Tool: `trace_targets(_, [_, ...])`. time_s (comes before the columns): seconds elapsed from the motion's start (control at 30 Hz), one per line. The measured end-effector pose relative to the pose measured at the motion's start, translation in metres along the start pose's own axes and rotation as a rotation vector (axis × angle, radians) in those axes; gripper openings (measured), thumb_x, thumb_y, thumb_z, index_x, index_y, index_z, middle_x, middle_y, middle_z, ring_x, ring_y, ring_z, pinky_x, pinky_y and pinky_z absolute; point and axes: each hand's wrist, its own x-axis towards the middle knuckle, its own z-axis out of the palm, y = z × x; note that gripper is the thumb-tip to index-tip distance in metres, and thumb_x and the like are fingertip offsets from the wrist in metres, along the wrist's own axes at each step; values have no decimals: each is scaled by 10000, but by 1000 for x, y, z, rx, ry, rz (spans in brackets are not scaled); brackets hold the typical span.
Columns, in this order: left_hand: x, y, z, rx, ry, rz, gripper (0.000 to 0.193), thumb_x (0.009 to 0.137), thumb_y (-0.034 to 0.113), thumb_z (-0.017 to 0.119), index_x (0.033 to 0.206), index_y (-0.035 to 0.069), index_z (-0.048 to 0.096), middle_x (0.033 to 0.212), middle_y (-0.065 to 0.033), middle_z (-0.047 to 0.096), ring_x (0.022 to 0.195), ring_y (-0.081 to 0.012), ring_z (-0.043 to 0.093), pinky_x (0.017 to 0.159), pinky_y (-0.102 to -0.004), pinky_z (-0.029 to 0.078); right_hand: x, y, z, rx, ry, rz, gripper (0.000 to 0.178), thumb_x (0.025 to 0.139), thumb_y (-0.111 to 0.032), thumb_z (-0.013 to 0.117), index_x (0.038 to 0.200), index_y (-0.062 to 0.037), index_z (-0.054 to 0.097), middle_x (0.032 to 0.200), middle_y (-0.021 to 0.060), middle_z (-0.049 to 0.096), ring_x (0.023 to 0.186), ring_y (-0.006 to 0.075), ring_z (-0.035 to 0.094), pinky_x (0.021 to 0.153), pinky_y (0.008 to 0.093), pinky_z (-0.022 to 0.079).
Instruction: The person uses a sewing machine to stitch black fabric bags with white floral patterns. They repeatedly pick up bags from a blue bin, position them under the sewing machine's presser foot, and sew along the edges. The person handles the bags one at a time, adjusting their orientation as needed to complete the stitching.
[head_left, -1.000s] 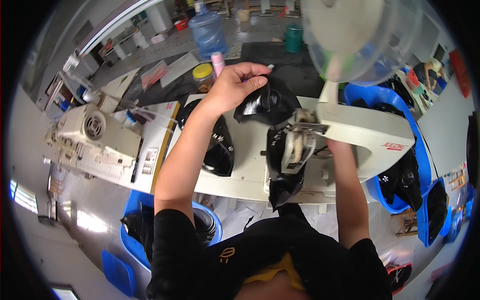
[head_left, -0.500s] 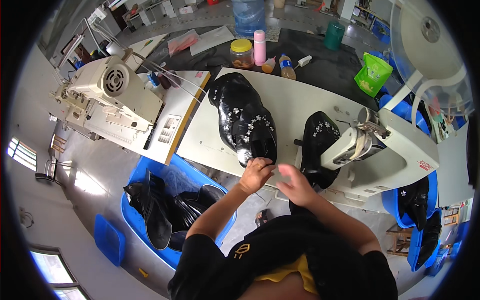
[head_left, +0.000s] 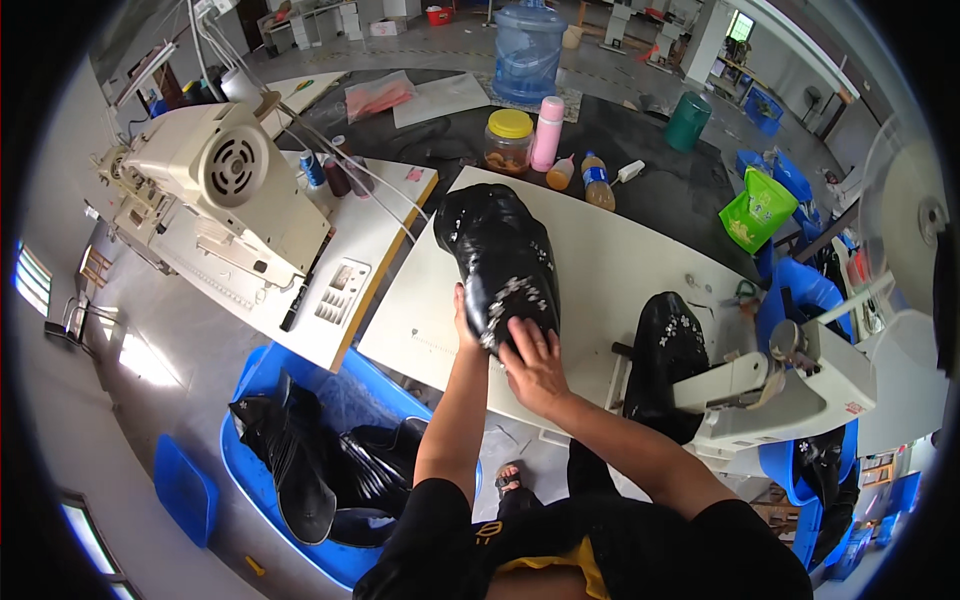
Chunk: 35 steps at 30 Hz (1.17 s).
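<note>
A stack of shiny black leather-like pieces (head_left: 507, 245) with white floral decorations lies on the pale sewing table (head_left: 600, 255). My left hand (head_left: 466, 322) rests against the left side of its near end, a finger stretched along the edge; its other fingers are partly hidden. Across the top of the near end lies my right hand (head_left: 535, 368), fingers spread over the white flowers. Further right, another black piece (head_left: 663, 365) with similar flowers lies under the arm of a white sewing machine (head_left: 745, 385).
A second sewing machine (head_left: 220, 170) stands at the left. Below it, a blue tub (head_left: 240, 440) holds more black pieces. A yellow-lidded jar (head_left: 508, 140), pink flask (head_left: 547, 135), drink bottle (head_left: 597, 182) and green pouch (head_left: 757, 210) stand on the black surface behind.
My right hand has moved left from open air onto the stack. My left hand has shifted from the near edge to the left side. The whole view has tilted and shifted.
</note>
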Motion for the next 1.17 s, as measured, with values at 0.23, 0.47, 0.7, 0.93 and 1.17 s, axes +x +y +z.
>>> trace_targets(0.23, [68, 18, -20, -60, 100, -364, 499, 947, 423, 367, 1232, 35, 496, 1232, -126, 545, 1154, -289, 494, 1002, -432, 362, 21, 28, -3, 39, -244, 112, 481, 679, -235, 685, 1125, -99, 569, 1488, 161, 126, 1372, 346, 133, 953, 693, 239])
trace_targets(0.47, [137, 14, 6, -38, 144, -438, 717, 840, 601, 496, 1270, 28, 477, 1240, -134, 540, 1108, -296, 530, 973, -410, 403, 17, 48, -1, 118, -204, 136, 509, 645, -200, 689, 1115, -59, 553, 1464, 204, 157, 1351, 369, 201, 880, 694, 326])
trace_targets(0.7, [93, -5, 56, 21, -115, -499, 743, 862, 634, 403, 1289, 27, 445, 1187, -147, 567, 1053, -276, 569, 933, -399, 450, 22, 70, -12, 277, -417, 350, 641, 706, -254, 635, 1278, -36, 448, 1490, 197, 0, 1371, 352, 147, 975, 602, 322])
trace_targets(0.93, [13, -9, 61, 17, -134, -446, 753, 866, 590, 439, 1331, 2, 374, 1322, -145, 460, 1177, -299, 471, 1005, -428, 385, -7, 68, 3, 508, 79, 336, 327, 614, -98, 658, 898, 13, 537, 1333, 371, 264, 1194, 493, 349, 978, 449, 356])
trace_targets(1.17, [-130, 19, 129, 35, 123, -339, 837, 792, 628, 513, 1362, 38, 342, 1333, -131, 453, 1182, -337, 464, 1012, -468, 379, -80, 0, -105, 665, 329, 39, 545, 636, -27, 618, 1150, -2, 440, 1342, 315, 308, 1204, 465, 358, 996, 498, 315])
